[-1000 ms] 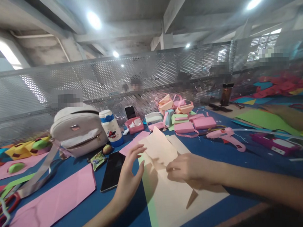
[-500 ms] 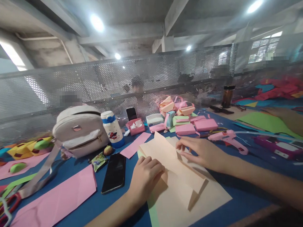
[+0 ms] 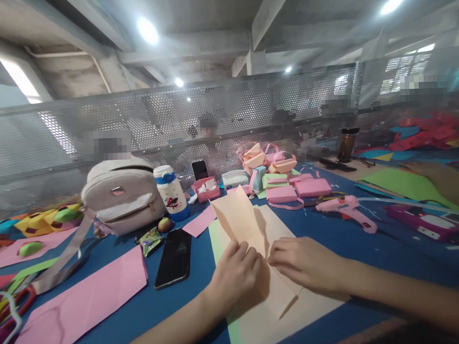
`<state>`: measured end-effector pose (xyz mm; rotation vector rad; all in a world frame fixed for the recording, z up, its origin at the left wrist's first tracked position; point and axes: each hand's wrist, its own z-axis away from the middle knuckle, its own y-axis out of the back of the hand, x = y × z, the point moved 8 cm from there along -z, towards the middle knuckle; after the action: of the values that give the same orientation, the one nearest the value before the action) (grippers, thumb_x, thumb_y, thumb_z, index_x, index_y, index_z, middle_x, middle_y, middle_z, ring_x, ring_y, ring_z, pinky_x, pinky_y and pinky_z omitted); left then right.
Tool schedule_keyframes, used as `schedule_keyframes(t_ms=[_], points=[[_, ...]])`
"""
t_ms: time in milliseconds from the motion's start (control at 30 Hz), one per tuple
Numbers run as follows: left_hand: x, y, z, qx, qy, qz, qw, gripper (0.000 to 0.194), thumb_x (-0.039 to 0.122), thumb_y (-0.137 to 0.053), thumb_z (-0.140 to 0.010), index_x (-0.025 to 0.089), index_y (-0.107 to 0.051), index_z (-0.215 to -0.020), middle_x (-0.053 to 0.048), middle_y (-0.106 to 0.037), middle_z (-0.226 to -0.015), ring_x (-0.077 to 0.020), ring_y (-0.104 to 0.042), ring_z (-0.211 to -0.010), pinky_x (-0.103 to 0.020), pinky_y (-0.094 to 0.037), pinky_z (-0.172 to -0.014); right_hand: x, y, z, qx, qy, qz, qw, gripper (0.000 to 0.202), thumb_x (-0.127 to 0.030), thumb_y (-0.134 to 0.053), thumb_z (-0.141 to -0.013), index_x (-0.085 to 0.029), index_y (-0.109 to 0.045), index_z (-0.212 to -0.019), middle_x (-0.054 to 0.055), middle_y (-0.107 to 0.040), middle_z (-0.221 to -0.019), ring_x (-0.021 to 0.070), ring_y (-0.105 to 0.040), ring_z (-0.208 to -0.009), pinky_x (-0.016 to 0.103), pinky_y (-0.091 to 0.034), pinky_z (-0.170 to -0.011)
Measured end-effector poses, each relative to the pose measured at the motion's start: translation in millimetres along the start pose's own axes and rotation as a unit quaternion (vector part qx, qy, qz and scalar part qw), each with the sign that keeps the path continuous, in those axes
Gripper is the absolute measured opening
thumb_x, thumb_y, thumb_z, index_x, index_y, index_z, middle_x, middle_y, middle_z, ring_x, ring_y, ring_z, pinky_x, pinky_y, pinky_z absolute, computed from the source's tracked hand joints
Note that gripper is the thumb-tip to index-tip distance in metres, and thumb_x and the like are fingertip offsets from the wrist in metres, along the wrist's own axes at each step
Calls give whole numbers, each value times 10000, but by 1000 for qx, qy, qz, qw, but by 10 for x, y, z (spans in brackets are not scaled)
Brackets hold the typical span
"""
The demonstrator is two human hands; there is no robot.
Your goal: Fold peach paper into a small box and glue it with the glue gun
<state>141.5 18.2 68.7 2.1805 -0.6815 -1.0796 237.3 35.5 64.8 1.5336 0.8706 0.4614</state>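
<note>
A creased sheet of peach paper (image 3: 238, 212) stands partly raised between my hands, its far end bent upward. My left hand (image 3: 238, 269) is closed on the paper's left side, fingers curled over it. Along the right edge, my right hand (image 3: 302, 262) pinches the same paper, fingertips close to my left hand. Beneath lies a larger flat peach sheet (image 3: 265, 324), with a light green sheet (image 3: 235, 337) showing at its left edge. The near part of the folded paper is partly hidden by my hands.
A black phone (image 3: 173, 258), a wrapped snack (image 3: 150, 241) and pink paper (image 3: 83, 302) lie left. Behind stand a backpack (image 3: 121, 201), a bottle (image 3: 171, 194) and pink paper boxes (image 3: 281, 194). A pink glue gun (image 3: 347, 210) lies right; another person's arm (image 3: 446, 177) reaches in beyond.
My left hand has moved up and right and now grips the paper. My right hand has come slightly nearer. The paper's far end has risen. Another person's arm has appeared at right.
</note>
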Motion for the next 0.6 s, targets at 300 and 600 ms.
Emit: schedule_keyframes(t_ms=[300,600], points=[[322,69,-1,33,-16,-13,999,128,126,-505,-818,153,-604,-742,-60,-575,-600,-193,-495,-524,-371,-254,-550,10,-61,-119,32,-15,30,999,198,-212,-468,-998,-193,-663,-975,30,-719,-911,188,-667,-803,284,-389,-646],[421,95,155,-51,12,-23,998,314,127,-466,-886,22,-650,-1117,-181,-742,-1043,-272,-695,-890,-368,-463,-724,-50,-198,-235,14,12,61,998,173,-188,-523,-974,-215,-693,-964,19,-675,-872,168,-635,-744,283,-325,-591]])
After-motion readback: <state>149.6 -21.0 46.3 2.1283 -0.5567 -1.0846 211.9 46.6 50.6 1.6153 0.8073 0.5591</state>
